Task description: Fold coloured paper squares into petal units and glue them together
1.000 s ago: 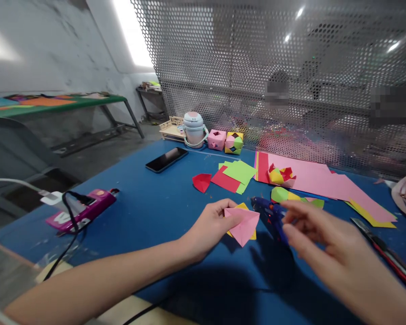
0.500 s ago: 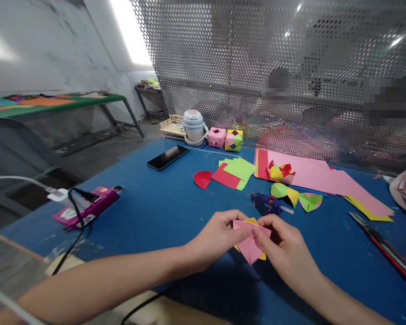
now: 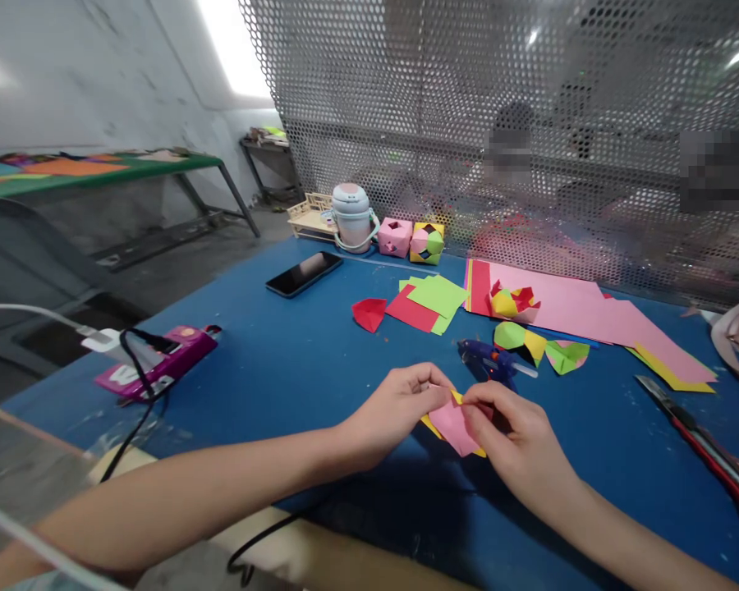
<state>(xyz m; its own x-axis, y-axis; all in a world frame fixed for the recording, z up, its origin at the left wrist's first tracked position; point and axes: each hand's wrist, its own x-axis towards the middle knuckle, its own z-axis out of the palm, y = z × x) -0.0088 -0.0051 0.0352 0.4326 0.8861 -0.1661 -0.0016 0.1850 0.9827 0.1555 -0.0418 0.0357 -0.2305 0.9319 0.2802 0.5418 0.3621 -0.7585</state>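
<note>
- Between the fingertips of both hands is a small folded paper piece (image 3: 454,428), pink on top with yellow edges showing beneath, raised above the blue tabletop (image 3: 283,361).
- Left hand (image 3: 397,417): thumb and fingers pinch the piece at its upper left.
- Right hand (image 3: 518,425): thumb and forefinger grip its upper right; the other fingers curl in behind.
- Just beyond the right hand lies a blue hot-glue gun (image 3: 489,358), nozzle towards the left, a translucent glue stick at its back.
- Past the glue gun sits a row of folded green and yellow papers (image 3: 534,345).
- Farther beyond the right hand, a red-and-yellow paper flower (image 3: 511,302) rests on large pink sheets (image 3: 566,305).
- Well to the right of the right hand is a utility knife (image 3: 708,456) with a red handle.
- Beyond the left hand is a red folded piece (image 3: 368,313); farther off and leftward, a dark-screened smartphone (image 3: 305,273).
</note>
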